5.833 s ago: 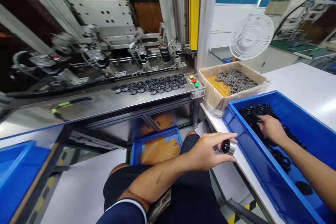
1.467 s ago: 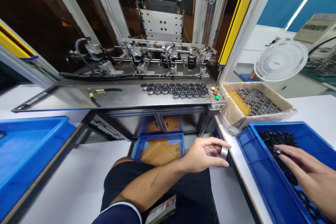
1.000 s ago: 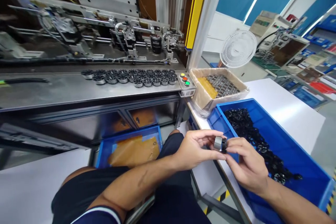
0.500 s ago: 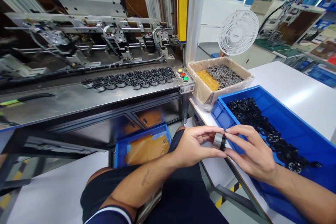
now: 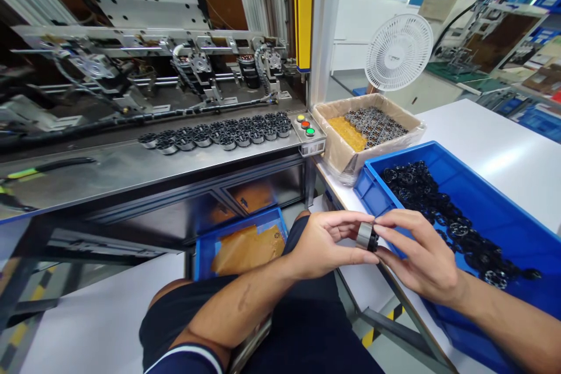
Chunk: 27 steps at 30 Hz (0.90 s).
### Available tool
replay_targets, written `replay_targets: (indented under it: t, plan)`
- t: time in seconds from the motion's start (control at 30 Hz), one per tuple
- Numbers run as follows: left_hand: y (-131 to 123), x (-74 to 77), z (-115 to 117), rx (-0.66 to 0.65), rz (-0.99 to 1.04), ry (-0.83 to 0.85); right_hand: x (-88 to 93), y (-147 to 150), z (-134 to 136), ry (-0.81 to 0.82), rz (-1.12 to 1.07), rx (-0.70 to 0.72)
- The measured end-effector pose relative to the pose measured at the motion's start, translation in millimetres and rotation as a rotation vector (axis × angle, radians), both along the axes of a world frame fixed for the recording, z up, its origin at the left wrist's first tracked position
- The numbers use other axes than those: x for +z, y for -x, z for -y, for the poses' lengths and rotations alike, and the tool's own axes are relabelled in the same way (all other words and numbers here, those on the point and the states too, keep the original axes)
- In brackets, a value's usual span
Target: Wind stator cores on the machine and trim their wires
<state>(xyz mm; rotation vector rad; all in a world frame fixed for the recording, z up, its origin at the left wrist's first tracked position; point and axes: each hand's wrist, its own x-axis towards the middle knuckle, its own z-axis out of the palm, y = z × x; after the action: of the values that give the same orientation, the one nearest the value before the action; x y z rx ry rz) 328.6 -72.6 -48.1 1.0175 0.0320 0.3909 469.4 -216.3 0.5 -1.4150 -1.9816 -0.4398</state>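
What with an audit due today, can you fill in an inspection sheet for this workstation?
Surface: white table under the bin and box; steel shelf ahead.
Job's things: ring and black part held together between both hands; blue bin of black parts; box of grey parts; row of rings on the shelf.
Clutter: green-handled tool on the shelf, left; low bin with brown paper, under the shelf.
Grips: left hand pinches the ring; right hand pinches the black part against it.
Cables: black cable along the machine behind the shelf.
Surroundings: fan, three buttons, yellow post; other benches far right.
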Motion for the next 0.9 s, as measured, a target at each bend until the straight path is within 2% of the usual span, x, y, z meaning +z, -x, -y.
replay_targets:
  t: [0.6,0.73,0.9]
  plan:
    - [3,3.1,-3,-0.062,-0.176,0.055,-0.3,-3,1,-0.007,0.096,-0.017]
    - [5,-4.0,0,-0.024,-0.132,-0.06,-3.2,-2,0,-0.026,0.081,-0.021]
    - [11,-7.9,8,0.068,-0.107,-0.379,-7.5,-3,-2,-0.071,0.131,-0.06]
